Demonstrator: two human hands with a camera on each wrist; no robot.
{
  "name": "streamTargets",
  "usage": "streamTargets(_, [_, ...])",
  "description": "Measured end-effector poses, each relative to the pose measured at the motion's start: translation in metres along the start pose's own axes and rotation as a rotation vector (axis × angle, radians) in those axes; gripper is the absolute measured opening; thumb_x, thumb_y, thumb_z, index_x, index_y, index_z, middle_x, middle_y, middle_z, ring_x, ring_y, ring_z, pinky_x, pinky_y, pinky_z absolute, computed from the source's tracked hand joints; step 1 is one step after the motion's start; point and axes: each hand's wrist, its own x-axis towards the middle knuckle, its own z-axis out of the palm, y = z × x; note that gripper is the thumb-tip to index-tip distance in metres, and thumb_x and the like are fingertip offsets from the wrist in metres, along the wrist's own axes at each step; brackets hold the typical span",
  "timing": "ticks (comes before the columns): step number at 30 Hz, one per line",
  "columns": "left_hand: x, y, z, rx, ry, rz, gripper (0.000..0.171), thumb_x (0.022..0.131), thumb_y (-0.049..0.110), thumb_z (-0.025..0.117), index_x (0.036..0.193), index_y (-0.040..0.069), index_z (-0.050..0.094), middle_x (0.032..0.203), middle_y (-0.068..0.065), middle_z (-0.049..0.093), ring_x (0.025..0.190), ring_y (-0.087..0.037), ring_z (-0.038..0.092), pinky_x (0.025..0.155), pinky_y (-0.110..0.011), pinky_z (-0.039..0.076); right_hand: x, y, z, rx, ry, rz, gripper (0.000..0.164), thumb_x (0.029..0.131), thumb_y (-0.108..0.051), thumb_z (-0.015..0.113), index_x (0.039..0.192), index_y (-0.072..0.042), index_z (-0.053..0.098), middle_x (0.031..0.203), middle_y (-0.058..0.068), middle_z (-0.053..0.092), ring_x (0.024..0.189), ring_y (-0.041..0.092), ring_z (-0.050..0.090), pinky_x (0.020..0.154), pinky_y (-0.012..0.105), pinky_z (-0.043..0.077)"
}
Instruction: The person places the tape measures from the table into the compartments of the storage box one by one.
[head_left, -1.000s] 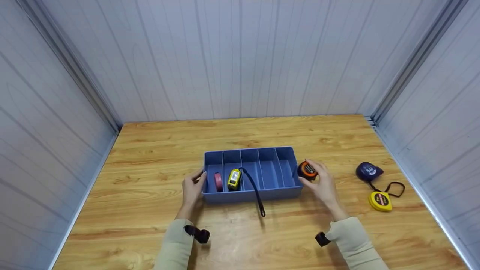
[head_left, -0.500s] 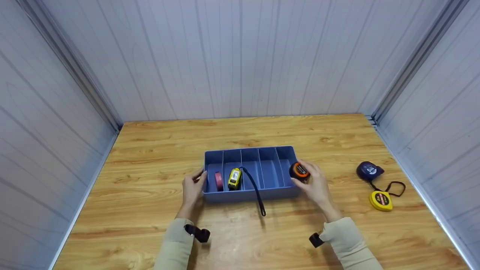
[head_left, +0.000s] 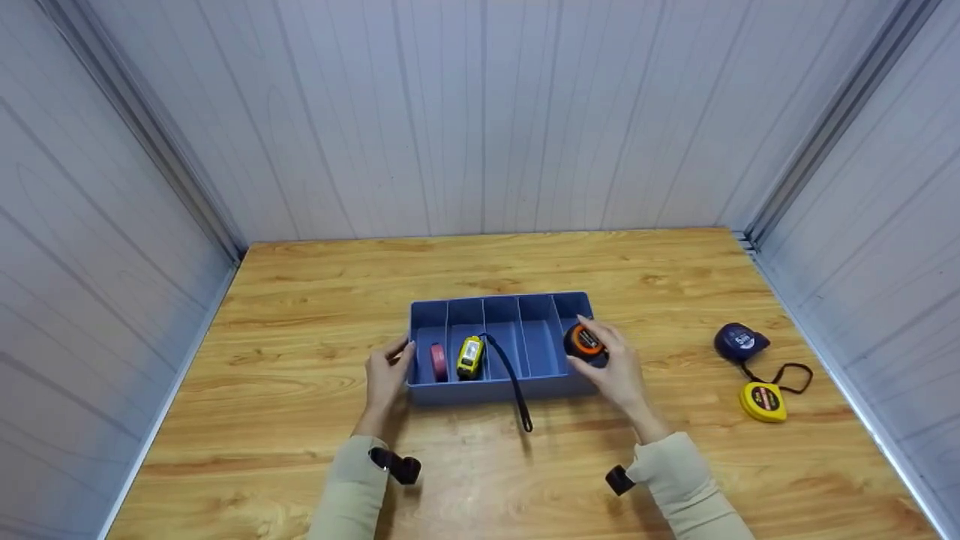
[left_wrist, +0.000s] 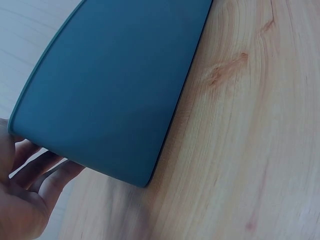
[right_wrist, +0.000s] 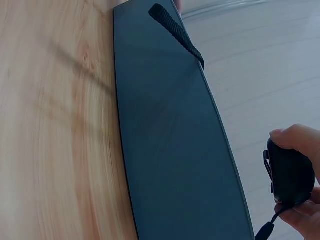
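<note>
A blue divided tray (head_left: 457, 394) stands on the wooden table. My left hand (head_left: 386, 379) grips its left end, thumb at the rim and fingers against the end wall (left_wrist: 110, 90). Between thumb and fingertips, my right hand (head_left: 621, 370) holds a black and orange tape measure (head_left: 583, 342) over the rightmost compartment. In the right wrist view this tape measure (right_wrist: 292, 172) shows its dark side, clip and cord above the rim. A pink tape measure (head_left: 438, 362) sits in the leftmost compartment. The second holds a yellow tape measure (head_left: 470, 358), its black strap hanging over the front wall.
To the right on the table (head_left: 225, 420) lie a dark blue tape measure (head_left: 739, 342) and a yellow tape measure (head_left: 763, 401) with a black cord loop (head_left: 796, 377) beside it. Pale panel walls (head_left: 480, 120) enclose the back and both sides.
My right hand has carried the black and orange tape measure left, from beside the tray's right end to over the rightmost compartment. The left hand stays at the tray's left end.
</note>
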Motion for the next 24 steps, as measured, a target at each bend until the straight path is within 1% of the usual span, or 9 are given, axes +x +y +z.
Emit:
streamTargets(4, [0.0,-0.001,0.0,-0.01,-0.005,-0.013,0.032,0.086,0.014,0.058,0.116,0.001,0.058,0.11,-0.016,0.059,0.094,-0.023,0.056,0.08,-0.032,0.046,0.002,-0.004,0.004,0.009,0.001,-0.02,0.058,0.067,-0.011,0.078,0.12,-0.011,0.057,0.111,0.015,0.055,0.1,0.028,0.052,0.081,0.039,0.046])
streamTargets(8, [0.0,-0.001,0.001,-0.011,-0.005,-0.018,0.032,0.086,0.015,0.058,0.116,0.002,0.058,0.111,-0.016,0.059,0.093,-0.023,0.056,0.08,-0.032,0.046,0.005,-0.006,0.01,0.019,0.01,-0.06,0.058,0.065,-0.009,0.078,0.119,-0.007,0.057,0.11,0.015,0.055,0.099,0.028,0.052,0.079,0.038,0.046])
streamTargets(11, [0.0,-0.001,0.001,0.011,0.003,0.0,0.032,0.086,0.014,0.059,0.116,0.002,0.058,0.11,-0.015,0.059,0.094,-0.023,0.057,0.08,-0.033,0.046,0.006,-0.009,0.014,0.023,0.013,-0.075,0.058,0.065,-0.008,0.078,0.119,-0.005,0.057,0.111,0.015,0.055,0.1,0.027,0.052,0.079,0.037,0.046])
streamTargets(16, [0.001,-0.002,0.001,0.022,0.011,0.023,0.032,0.085,0.013,0.059,0.114,0.0,0.059,0.108,-0.017,0.06,0.095,-0.023,0.057,0.081,-0.033,0.046,0.007,-0.013,0.02,0.031,0.003,-0.088,0.059,0.066,-0.008,0.078,0.121,-0.008,0.056,0.113,0.014,0.054,0.101,0.026,0.051,0.079,0.038,0.046])
streamTargets(20, [0.001,-0.001,0.001,0.014,0.008,0.012,0.032,0.085,0.013,0.059,0.114,0.0,0.059,0.109,-0.016,0.06,0.095,-0.022,0.056,0.081,-0.032,0.046,0.008,-0.014,0.024,0.045,-0.011,-0.082,0.06,0.065,-0.009,0.078,0.121,-0.008,0.056,0.113,0.015,0.053,0.102,0.028,0.051,0.079,0.039,0.046])
streamTargets(24, [0.001,-0.001,0.001,0.009,0.003,0.004,0.032,0.086,0.013,0.058,0.115,0.0,0.058,0.109,-0.016,0.059,0.096,-0.021,0.055,0.082,-0.032,0.045,0.01,-0.016,0.029,0.059,-0.03,-0.057,0.059,0.066,-0.011,0.078,0.121,-0.009,0.055,0.114,0.015,0.052,0.104,0.028,0.05,0.081,0.039,0.045])
